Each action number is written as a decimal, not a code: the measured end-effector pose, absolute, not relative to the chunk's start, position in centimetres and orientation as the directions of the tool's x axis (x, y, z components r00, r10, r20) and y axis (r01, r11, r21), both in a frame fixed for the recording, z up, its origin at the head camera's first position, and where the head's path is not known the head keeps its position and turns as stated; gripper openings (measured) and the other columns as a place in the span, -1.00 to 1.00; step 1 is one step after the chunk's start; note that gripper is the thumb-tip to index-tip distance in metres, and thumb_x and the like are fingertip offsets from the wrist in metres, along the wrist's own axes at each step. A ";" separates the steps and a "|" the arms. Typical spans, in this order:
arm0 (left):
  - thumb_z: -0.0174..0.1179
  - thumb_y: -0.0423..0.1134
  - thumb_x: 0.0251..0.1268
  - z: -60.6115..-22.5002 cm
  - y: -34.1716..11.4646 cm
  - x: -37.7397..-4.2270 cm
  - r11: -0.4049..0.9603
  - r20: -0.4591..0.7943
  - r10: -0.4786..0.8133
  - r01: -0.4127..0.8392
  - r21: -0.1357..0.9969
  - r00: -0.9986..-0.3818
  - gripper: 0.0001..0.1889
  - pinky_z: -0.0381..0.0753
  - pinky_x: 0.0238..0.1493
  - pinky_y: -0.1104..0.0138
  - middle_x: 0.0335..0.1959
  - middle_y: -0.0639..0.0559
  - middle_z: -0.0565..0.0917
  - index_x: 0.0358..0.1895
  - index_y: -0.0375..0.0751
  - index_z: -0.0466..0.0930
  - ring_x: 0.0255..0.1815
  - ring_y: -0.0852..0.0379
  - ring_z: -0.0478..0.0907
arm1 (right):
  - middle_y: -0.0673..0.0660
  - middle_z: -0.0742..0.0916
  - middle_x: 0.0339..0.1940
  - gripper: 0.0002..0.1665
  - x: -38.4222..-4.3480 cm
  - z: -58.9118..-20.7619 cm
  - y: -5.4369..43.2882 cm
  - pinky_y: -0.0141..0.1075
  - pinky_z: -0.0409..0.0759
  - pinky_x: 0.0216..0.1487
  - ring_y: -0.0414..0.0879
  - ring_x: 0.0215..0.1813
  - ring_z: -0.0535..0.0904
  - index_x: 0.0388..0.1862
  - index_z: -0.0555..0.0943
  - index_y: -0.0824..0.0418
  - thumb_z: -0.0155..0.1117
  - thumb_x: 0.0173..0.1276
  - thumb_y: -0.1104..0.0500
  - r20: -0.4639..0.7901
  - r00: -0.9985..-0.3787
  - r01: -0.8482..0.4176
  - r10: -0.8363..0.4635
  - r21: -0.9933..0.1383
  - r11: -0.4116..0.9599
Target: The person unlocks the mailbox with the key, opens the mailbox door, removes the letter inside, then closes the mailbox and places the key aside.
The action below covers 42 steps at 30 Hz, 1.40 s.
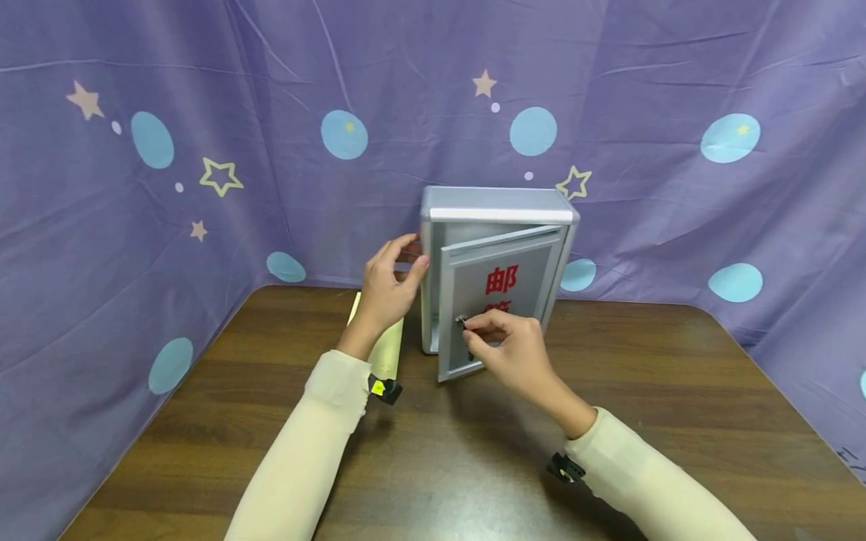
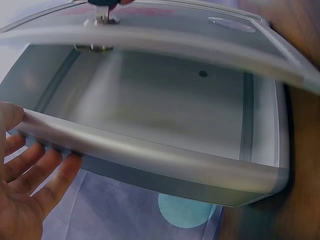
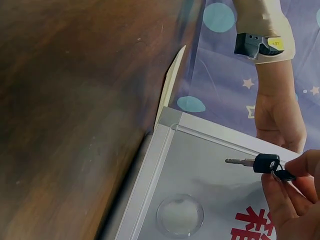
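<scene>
A silver-grey metal mailbox [image 1: 497, 201] stands upright on the table, its front door [image 1: 467, 282] ajar at the left edge. Red characters mark the door. My left hand [image 1: 391, 289] holds the box's left side, thumb by the front rim and fingers along the side wall. With thumb and fingertips my right hand [image 1: 510, 349] pinches a key at the door's lock [image 1: 461, 320]. A second key [image 3: 262, 163] with a dark head hangs from the same ring in the right wrist view. The left wrist view shows the box's inside [image 2: 160, 105] through the gap.
A pale yellow flat piece [image 1: 387, 349] lies on the brown wooden table [image 1: 643, 376] left of the mailbox, partly behind my left wrist. Behind the table hangs a purple curtain [image 1: 419, 113] with stars and blue dots.
</scene>
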<state>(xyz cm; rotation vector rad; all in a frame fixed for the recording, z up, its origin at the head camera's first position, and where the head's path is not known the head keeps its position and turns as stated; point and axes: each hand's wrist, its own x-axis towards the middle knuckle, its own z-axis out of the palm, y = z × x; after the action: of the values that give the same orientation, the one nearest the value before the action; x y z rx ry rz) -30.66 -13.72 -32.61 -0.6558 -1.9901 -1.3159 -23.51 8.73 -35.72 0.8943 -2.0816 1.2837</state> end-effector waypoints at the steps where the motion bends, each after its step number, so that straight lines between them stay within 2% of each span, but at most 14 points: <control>1: 0.28 -0.29 0.44 -32.6 -13.7 -30.6 0.372 0.749 0.052 0.709 0.599 -0.661 -0.58 0.76 -0.16 0.16 0.01 -0.21 0.66 0.28 -0.36 0.54 -0.03 -0.07 0.66 | 0.12 0.83 -0.37 -0.91 -23.6 -35.7 8.6 -0.36 0.75 -0.30 -0.17 -0.35 0.77 -0.32 0.77 0.28 0.45 0.21 0.41 0.724 -0.641 -0.760 -0.255 -0.556 0.336; 11: 0.27 -0.28 0.45 -32.5 -13.9 -30.6 0.365 0.754 0.056 0.716 0.595 -0.654 -0.59 0.76 -0.18 0.12 0.00 -0.19 0.66 0.27 -0.34 0.55 -0.03 -0.05 0.66 | 0.14 0.83 -0.35 -0.94 -24.6 -35.4 6.7 -0.30 0.76 -0.30 -0.11 -0.35 0.77 -0.30 0.77 0.34 0.46 0.23 0.40 0.729 -0.656 -0.736 -0.198 -0.558 0.383; 15: 0.27 -0.31 0.44 -32.6 -13.9 -30.7 0.348 0.757 0.049 0.721 0.599 -0.652 -0.61 0.75 -0.19 0.07 -0.01 -0.21 0.66 0.26 -0.35 0.56 -0.04 -0.07 0.67 | 0.17 0.83 -0.34 -0.94 -25.1 -35.4 6.1 -0.27 0.76 -0.30 -0.07 -0.35 0.77 -0.31 0.78 0.36 0.47 0.22 0.41 0.748 -0.643 -0.735 -0.163 -0.544 0.403; 27: 0.22 -0.49 0.40 -32.0 -13.2 -30.0 0.341 0.761 0.033 0.723 0.601 -0.648 -0.60 0.72 -0.19 -0.12 0.01 -0.46 0.62 0.25 -0.57 0.50 -0.04 -0.34 0.64 | 0.17 0.83 -0.36 -0.93 -26.4 -35.7 5.0 -0.33 0.74 -0.37 -0.10 -0.38 0.78 -0.30 0.78 0.37 0.47 0.21 0.41 0.734 -0.675 -0.692 -0.075 -0.595 0.408; 31: 0.22 -0.50 0.39 -31.3 -12.9 -29.0 0.350 0.761 0.028 0.719 0.600 -0.648 -0.62 0.73 -0.19 -0.09 -0.01 -0.45 0.63 0.22 -0.58 0.51 -0.05 -0.32 0.65 | 0.18 0.82 -0.38 -0.92 -26.6 -35.7 4.9 -0.38 0.71 -0.38 -0.08 -0.40 0.77 -0.31 0.78 0.38 0.47 0.20 0.42 0.743 -0.666 -0.699 -0.068 -0.590 0.404; 36: 0.27 -0.39 0.41 -32.5 -13.5 -30.7 0.347 0.770 0.029 0.729 0.590 -0.637 -0.60 0.73 -0.24 -0.02 -0.01 -0.33 0.67 0.25 -0.44 0.55 -0.05 -0.20 0.67 | 0.20 0.82 -0.35 -0.90 -26.8 -35.8 4.7 -0.35 0.74 -0.35 -0.05 -0.38 0.78 -0.30 0.78 0.38 0.52 0.18 0.41 0.756 -0.651 -0.712 -0.070 -0.575 0.402; 42: 0.27 -0.31 0.44 -32.5 -13.8 -30.6 0.353 0.762 0.045 0.724 0.593 -0.646 -0.60 0.74 -0.24 0.10 -0.01 -0.23 0.67 0.26 -0.36 0.56 -0.05 -0.09 0.67 | 0.29 0.81 -0.31 -0.81 -26.9 -36.0 4.3 -0.36 0.75 -0.24 0.05 -0.30 0.81 -0.28 0.76 0.45 0.57 0.09 0.48 0.776 -0.625 -0.736 -0.082 -0.551 0.394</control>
<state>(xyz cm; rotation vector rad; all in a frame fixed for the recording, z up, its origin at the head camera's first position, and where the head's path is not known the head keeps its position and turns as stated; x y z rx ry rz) -30.62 -13.77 -32.54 -0.6675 -1.9617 -1.3268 -26.89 4.34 -36.02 0.6978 -1.9846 1.2520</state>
